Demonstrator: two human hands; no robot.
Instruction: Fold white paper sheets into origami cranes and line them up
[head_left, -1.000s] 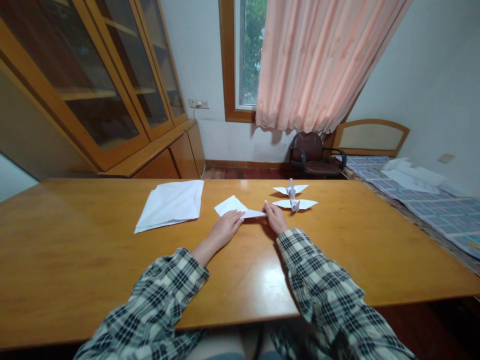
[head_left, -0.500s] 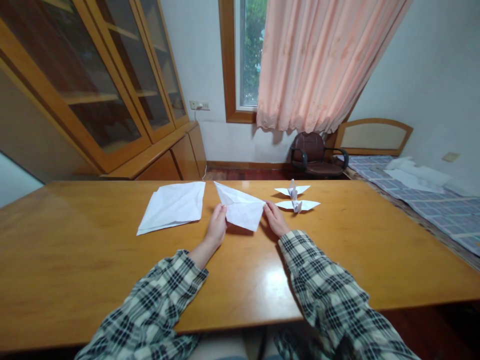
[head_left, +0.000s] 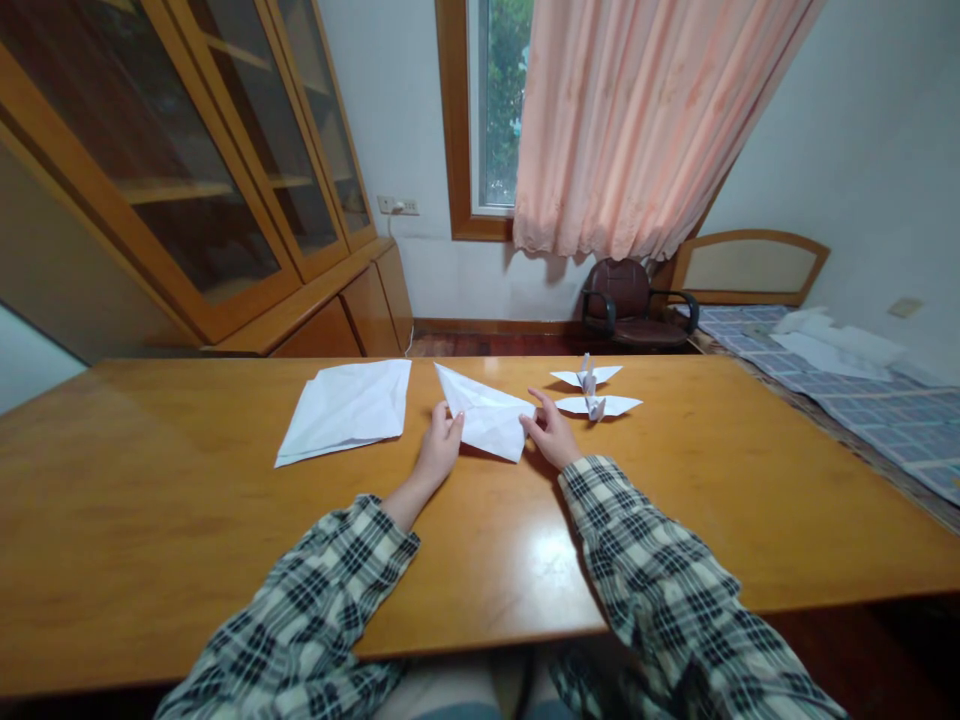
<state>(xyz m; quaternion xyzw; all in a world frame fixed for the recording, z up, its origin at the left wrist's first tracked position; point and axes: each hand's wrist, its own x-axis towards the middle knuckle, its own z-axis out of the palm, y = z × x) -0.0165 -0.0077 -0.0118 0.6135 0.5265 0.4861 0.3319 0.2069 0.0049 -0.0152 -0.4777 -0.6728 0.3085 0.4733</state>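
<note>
Honestly, the paper (head_left: 491, 425) will probably be felt as next to no weight: thin, crisp along the folds, floppier in single layers, not very slippery, but easily creased or torn if tugged. It's best held by the folded edges and thicker corners, lightly pinched, with the flat panels left unsqueezed.

It's held over the table (head_left: 450, 560), between the hands; whether its lower edge is rested on the wood can't be told. Its 8 o'clock side is gripped by the left hand (head_left: 439, 448), thumb laid on top. Its 3 o'clock corner is touched by the right hand (head_left: 553, 438), index finger raised; whether it's really pinched there can't be told.

Count-wise: one paper in hand, two hands, two cranes, one stack, one table. The near crane (head_left: 598, 406) is found around 3 o'clock from the paper, with the far crane (head_left: 588, 377) just behind it, closer to 2. The stack (head_left: 349, 410) is seen at 9; its sheets can't be counted.
</note>
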